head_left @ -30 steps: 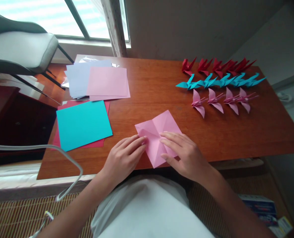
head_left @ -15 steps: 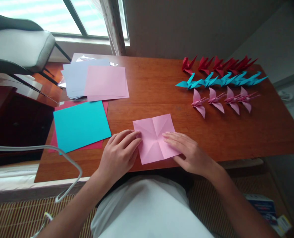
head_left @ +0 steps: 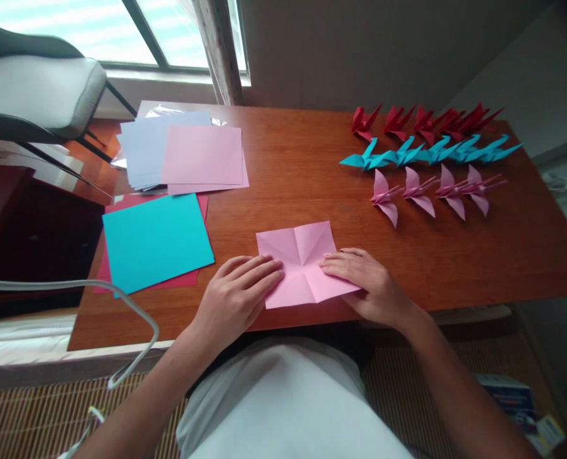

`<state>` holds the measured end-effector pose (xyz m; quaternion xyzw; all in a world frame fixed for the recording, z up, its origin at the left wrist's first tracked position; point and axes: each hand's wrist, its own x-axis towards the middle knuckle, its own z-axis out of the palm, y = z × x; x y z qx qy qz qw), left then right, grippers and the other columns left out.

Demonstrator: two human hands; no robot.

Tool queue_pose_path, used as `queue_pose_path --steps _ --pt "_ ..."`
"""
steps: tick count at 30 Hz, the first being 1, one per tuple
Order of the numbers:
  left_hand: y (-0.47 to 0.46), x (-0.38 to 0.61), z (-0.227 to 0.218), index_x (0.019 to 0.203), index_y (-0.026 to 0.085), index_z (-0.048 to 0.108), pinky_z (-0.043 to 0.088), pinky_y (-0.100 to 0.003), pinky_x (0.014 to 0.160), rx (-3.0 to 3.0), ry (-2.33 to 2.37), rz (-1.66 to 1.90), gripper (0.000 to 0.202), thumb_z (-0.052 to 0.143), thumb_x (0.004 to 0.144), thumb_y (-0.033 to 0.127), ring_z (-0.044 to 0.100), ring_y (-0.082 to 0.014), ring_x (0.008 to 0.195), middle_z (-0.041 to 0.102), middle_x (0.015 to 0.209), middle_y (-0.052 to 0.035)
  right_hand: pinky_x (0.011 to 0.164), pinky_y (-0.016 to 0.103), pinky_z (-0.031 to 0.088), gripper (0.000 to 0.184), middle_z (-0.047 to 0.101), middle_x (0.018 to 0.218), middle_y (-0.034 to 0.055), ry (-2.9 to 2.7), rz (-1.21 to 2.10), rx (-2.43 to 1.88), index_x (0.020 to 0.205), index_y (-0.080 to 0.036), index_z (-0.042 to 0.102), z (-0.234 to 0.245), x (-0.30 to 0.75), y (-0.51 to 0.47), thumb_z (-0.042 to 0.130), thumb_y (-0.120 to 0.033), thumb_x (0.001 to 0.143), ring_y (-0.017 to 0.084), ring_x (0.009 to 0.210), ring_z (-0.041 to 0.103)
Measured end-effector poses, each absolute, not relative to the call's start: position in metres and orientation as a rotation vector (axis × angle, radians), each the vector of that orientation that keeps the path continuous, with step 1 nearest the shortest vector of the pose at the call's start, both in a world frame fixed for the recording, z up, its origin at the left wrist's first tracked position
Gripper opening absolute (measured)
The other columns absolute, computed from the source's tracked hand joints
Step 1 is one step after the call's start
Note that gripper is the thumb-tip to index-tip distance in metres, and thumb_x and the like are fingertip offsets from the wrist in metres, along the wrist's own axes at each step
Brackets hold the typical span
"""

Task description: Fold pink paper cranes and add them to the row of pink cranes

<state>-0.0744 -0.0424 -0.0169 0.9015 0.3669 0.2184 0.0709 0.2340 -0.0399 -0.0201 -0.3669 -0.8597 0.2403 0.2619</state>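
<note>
The creased pink sheet (head_left: 303,280) lies on the table (head_left: 288,172) between your left hand (head_left: 238,288), laid over its left side, any pinch hidden, and your equally near right hand (head_left: 364,280), holding its right.

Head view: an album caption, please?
Left hand and right hand touch creased pink paper; rows of paper birds stand beyond.

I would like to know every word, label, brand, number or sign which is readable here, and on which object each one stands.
No text is readable.
Blue-and-white box, lower right: print-like marks, too blurred to read.
Yellow-and-white item beside it: any marks are too blurred to read.
Creased pink sheet: no writing visible.
</note>
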Motion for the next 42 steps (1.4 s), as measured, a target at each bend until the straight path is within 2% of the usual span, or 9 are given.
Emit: queue_pose_path --steps 10,14,17,20,22,26,32,37,42 --pt "-0.044 -0.076 -0.014 0.124 0.022 0.069 0.048 -0.043 0.111 2.549 1.074 0.686 0.032 0.053 0.097 0.018 0.066 -0.0231 0.126 0.074 0.130 -0.0058 0.096 0.046 0.056 0.029 0.079 0.111 0.0061 -2.184 0.577 -1.084 0.121 -0.026 0.071 -0.020 0.227 -0.039 0.056 -0.021 0.096 0.025 0.110 0.073" --pt "-0.047 -0.071 -0.012 0.121 0.022 0.067 0.049 -0.042 0.111 2.394 1.161 0.810 0.027 0.056 0.097 0.017 0.071 -0.0202 0.116 0.077 0.121 -0.0045 0.092 0.041 0.059 0.030 0.079 0.102 0.0049 -2.037 0.660 -1.197 0.126 -0.027 0.067 -0.018 0.218 -0.045 0.058 -0.025 0.097 0.023 0.100 0.073" --pt "-0.054 -0.059 -0.005 0.137 0.019 0.057 0.049 -0.043 0.111 2.260 1.404 1.026 0.040 0.058 0.096 0.017 0.068 -0.0221 0.120 0.074 0.126 -0.0108 0.089 0.038 0.060 0.036 0.078 0.102 0.0049 -1.883 0.728 -1.362 0.132 -0.027 0.062 -0.018 0.210 -0.050 0.062 -0.031 0.096 0.021 0.094 0.075" --pt "-0.066 -0.041 0.007 0.153 0.012 0.039 0.041 -0.056 0.117 2.353 1.522 1.128 0.069 0.067 0.090 0.019 0.048 -0.0338 0.144 0.054 0.150 -0.0224 0.091 0.036 0.060 0.047 0.079 0.101 0.0047 -1.726 0.809 -1.483 0.140 -0.026 0.056 -0.016 0.205 -0.050 0.065 -0.032 0.095 0.022 0.094 0.076" --pt "-0.076 -0.028 0.012 0.152 0.011 0.041 0.038 -0.057 0.119 2.508 1.414 1.059 0.071 0.069 0.087 0.018 0.039 -0.0364 0.149 0.051 0.153 -0.0235 0.092 0.037 0.060 0.052 0.080 0.101 0.0047 -1.650 0.894 -1.501 0.144 -0.026 0.051 -0.015 0.203 -0.048 0.065 -0.033 0.095 0.022 0.095 0.076" --pt "-0.091 -0.009 0.009 0.148 0.007 0.048 0.031 -0.052 0.123 2.705 1.238 0.779 0.060 0.064 0.091 0.019 0.030 -0.0355 0.154 0.049 0.156 -0.0207 0.086 0.038 0.062 0.053 0.080 0.104 0.0057 -1.522 1.057 -1.498 0.145 -0.026 0.049 -0.013 0.203 -0.045 0.065 -0.034 0.095 0.022 0.090 0.077" --pt "-0.086 0.001 -0.011 0.154 0.010 0.042 0.023 -0.059 0.123 2.712 1.306 0.417 0.065 0.055 0.099 0.041 0.027 -0.0416 0.154 0.032 0.166 -0.0202 0.093 0.039 0.061 0.050 0.077 0.113 0.0071 -1.488 1.198 -1.465 0.142 -0.025 0.052 -0.014 0.209 -0.045 0.064 -0.032 0.094 0.023 0.101 0.076" --pt "-0.079 0.001 -0.014 0.152 0.010 0.045 0.018 -0.058 0.125 2.722 1.258 0.336 0.065 0.051 0.100 0.050 0.027 -0.0400 0.155 0.033 0.166 -0.0199 0.089 0.040 0.061 0.041 0.076 0.110 0.0085 -1.609 0.833 -1.593 0.132 -0.022 0.060 -0.005 0.218 -0.035 0.064 -0.036 0.094 0.023 0.099 0.074" --pt "-0.075 -0.001 -0.013 0.153 0.011 0.043 0.014 -0.057 0.126 2.753 1.172 0.267 0.071 0.044 0.100 0.058 0.028 -0.0380 0.155 0.034 0.165 -0.0185 0.099 0.046 0.055 0.023 0.073 0.114 0.0116 -1.948 0.494 -1.556 0.115 -0.019 0.068 0.000 0.212 -0.011 0.060 -0.024 0.094 0.027 0.107 0.069"
